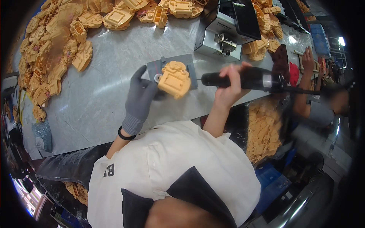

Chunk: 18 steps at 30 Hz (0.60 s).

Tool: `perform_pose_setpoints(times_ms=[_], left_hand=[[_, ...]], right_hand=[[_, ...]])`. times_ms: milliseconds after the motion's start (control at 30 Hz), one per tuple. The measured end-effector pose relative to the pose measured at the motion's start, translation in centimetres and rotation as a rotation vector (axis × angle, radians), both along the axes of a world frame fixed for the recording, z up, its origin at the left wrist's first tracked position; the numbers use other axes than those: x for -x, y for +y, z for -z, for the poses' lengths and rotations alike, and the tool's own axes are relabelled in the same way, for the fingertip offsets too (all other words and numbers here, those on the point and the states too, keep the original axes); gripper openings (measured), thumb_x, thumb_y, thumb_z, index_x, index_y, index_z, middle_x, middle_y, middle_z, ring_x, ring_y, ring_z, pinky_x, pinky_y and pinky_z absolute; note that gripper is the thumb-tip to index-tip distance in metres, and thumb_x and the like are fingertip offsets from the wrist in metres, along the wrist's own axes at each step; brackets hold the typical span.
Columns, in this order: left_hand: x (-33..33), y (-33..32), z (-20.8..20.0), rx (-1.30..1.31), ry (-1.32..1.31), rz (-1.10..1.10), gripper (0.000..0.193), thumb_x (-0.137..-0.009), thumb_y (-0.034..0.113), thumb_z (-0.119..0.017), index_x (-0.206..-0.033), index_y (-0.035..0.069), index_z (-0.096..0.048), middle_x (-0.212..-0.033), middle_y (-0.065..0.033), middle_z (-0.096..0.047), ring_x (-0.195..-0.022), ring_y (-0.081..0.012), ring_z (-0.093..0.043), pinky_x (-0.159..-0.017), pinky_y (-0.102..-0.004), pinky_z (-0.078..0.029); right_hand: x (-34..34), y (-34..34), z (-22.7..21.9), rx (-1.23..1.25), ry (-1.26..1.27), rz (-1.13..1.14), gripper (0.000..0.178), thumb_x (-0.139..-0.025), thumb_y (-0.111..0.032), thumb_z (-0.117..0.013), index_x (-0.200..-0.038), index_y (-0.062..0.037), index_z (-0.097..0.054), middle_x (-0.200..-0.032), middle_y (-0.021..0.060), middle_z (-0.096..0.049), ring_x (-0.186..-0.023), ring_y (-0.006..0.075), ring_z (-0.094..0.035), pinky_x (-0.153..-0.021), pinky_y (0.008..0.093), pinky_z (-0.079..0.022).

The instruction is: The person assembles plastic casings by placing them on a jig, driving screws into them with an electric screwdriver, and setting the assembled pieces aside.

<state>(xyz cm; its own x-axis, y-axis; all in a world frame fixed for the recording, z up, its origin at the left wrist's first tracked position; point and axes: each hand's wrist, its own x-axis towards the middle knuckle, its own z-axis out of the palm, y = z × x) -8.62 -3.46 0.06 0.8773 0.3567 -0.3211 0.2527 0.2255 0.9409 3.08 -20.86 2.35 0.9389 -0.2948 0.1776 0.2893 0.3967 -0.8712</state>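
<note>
My left hand (pixel 141 94), in a grey knitted glove, is at the left edge of an orange-yellow moulded plastic housing (pixel 175 80). One finger stretches up away from it; the others close in at the housing's edge, partly hidden. The housing lies tilted over a dark grey fixture block (pixel 153 67) and overhangs its near edge. My bare right hand (pixel 230 84) is wrapped round a black electric screwdriver (pixel 258 79), held level. Its thin bit points left at the fixture's right side, apart from the housing.
Heaps of similar plastic housings (pixel 57 34) cover the table's left and far sides. A silver-and-black machine (pixel 218 36) stands behind the fixture. A plastic bag (pixel 41 136) sits at the left table edge. More parts fill a box (pixel 262 129) at right, near another person's arm (pixel 304 81).
</note>
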Motion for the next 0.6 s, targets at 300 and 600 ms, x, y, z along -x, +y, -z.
perform_pose_setpoints(times_ms=[300, 600], left_hand=[[-4.8, 1.5, -0.9, -1.328, -0.495, 0.728, 0.065, -0.059, 0.007, -0.064, -0.121, 0.02, -0.05, -0.12, -0.0155, -0.046, -0.114, -0.0343, -0.042, -0.098, -0.0418, -0.034], [-3.9, 1.5, 0.6, -1.18, -0.697, 0.411, 0.06, -0.058, 0.021, -0.073, -0.114, 0.013, -0.052, -0.099, -0.0092, -0.054, -0.088, -0.026, -0.054, -0.075, -0.038, -0.045]], right_hand=[[0.7, 0.6, 0.2, -0.034, 0.032, -0.044, 0.03, -0.073, 0.006, -0.059, -0.099, -0.0002, -0.046, -0.064, 0.006, -0.052, -0.051, 0.0127, -0.049, -0.054, 0.0268, -0.044], [1.3, -0.5, 0.2, -0.016, 0.052, -0.007, 0.03, -0.072, 0.006, -0.056, -0.1, -0.0021, -0.05, -0.065, 0.0051, -0.05, -0.052, 0.0158, -0.048, -0.059, 0.0289, -0.042]])
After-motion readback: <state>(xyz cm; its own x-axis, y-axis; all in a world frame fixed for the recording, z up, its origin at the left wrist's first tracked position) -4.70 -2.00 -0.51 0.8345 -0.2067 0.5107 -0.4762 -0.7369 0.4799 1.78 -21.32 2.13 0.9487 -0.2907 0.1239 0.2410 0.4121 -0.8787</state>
